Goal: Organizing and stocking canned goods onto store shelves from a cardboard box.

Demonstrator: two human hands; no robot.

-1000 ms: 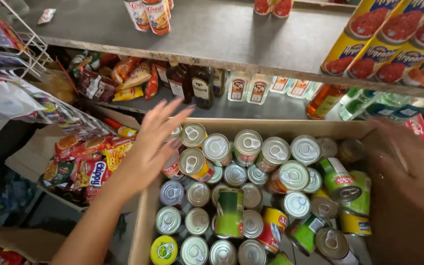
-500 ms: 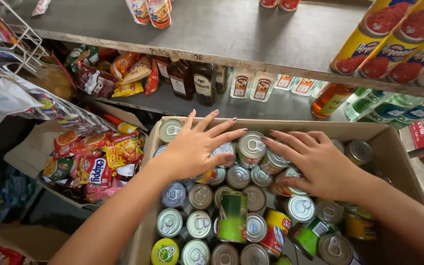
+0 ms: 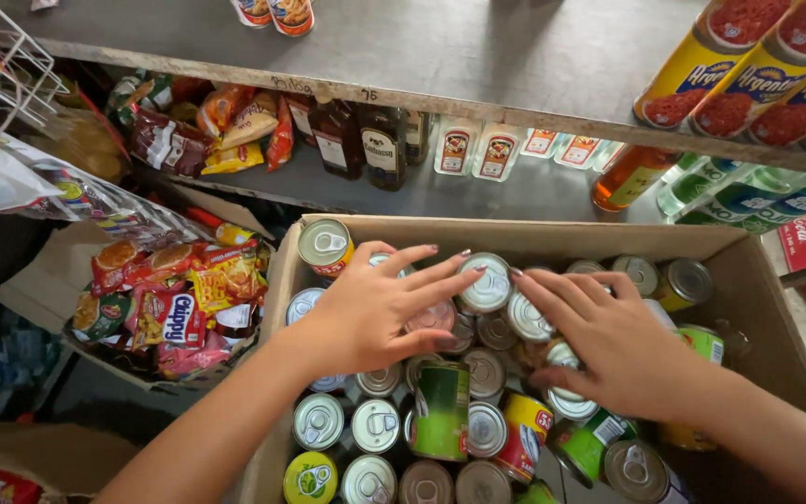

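Observation:
A cardboard box (image 3: 534, 233) below me is packed with several tin cans, most upright with silver pull-tab lids. My left hand (image 3: 380, 308) lies flat on the cans in the box's upper left, fingers spread toward a silver-topped can (image 3: 489, 285). My right hand (image 3: 608, 336) rests palm down on the cans in the middle, its fingertips almost meeting the left hand's. A green can (image 3: 440, 411) lies on its side just below both hands. Neither hand grips a can.
A grey shelf (image 3: 478, 56) runs above the box, with yellow cans (image 3: 757, 65) at its right end. Dark bottles (image 3: 366, 140) and small bottles stand on the lower shelf behind. A second carton with snack packets (image 3: 170, 299) sits to the left, beside a wire rack (image 3: 11, 65).
Both hands have come down from above the box onto the cans. The right hand has moved in from the right edge to the middle, close to the left hand.

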